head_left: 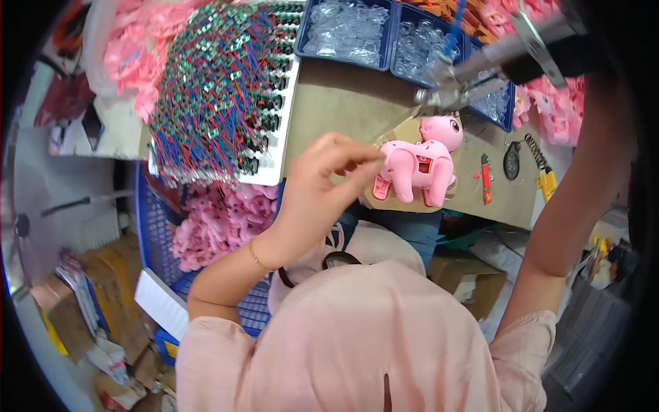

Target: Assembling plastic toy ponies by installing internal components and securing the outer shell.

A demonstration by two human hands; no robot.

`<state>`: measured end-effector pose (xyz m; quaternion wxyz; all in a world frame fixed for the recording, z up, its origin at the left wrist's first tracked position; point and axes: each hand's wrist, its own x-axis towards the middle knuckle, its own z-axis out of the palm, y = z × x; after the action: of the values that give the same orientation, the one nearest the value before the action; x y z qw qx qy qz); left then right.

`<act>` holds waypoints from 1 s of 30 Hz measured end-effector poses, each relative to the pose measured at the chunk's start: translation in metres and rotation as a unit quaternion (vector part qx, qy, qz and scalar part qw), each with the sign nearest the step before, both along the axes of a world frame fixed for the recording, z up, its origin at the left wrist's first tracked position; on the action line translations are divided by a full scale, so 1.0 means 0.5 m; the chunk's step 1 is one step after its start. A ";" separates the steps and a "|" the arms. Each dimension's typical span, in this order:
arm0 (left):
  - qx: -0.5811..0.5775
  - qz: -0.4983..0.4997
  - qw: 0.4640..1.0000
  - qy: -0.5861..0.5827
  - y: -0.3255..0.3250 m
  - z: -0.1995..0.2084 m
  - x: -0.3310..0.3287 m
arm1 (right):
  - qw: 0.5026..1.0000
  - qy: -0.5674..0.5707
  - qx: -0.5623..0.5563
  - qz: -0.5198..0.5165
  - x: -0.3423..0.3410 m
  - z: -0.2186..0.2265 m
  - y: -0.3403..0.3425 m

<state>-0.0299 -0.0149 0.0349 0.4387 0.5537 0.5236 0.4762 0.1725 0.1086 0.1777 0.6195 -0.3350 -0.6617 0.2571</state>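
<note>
A pink four-legged toy animal (417,172) lies on its side on a tan board (386,204), its head turned to the far right. A square opening (424,164) shows in its body. My left hand (322,175) is at the toy's left end, thumb and fingertips brought together beside it; whatever they pinch is too small to make out. My right forearm reaches up along the right side, and its hand is lost in the dark rim of the picture. Over the toy's head hangs a blurred metal tool (467,86) with a dark body.
Wired circuit boards (213,82) fill a white tray at the left. Blue trays (347,34) of clear plastic parts stand at the back. A red cutter (487,180) and a black oval object (512,161) lie right. Pink parts (223,223) fill a blue basket below left.
</note>
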 end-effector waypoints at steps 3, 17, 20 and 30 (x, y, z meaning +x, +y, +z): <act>-0.119 0.050 0.919 -0.373 0.018 -0.002 0.025 | 0.998 -0.033 -0.048 -0.030 0.029 -0.084 -0.015; 0.151 -0.015 0.957 0.246 0.043 -0.046 0.118 | 0.919 -0.199 -0.303 0.154 0.070 -0.275 -0.089; 0.151 0.016 0.970 0.189 0.040 -0.090 0.127 | 0.917 -0.357 -0.114 0.141 0.068 -0.320 -0.085; 0.159 -0.038 0.943 0.289 0.050 -0.069 0.113 | 0.913 -0.398 -0.041 0.083 0.060 -0.309 -0.096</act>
<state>0.0266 0.0103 0.0005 0.1930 0.7496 0.5236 0.3559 0.2027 0.0605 0.0234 0.2676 -0.3784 -0.8677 0.1797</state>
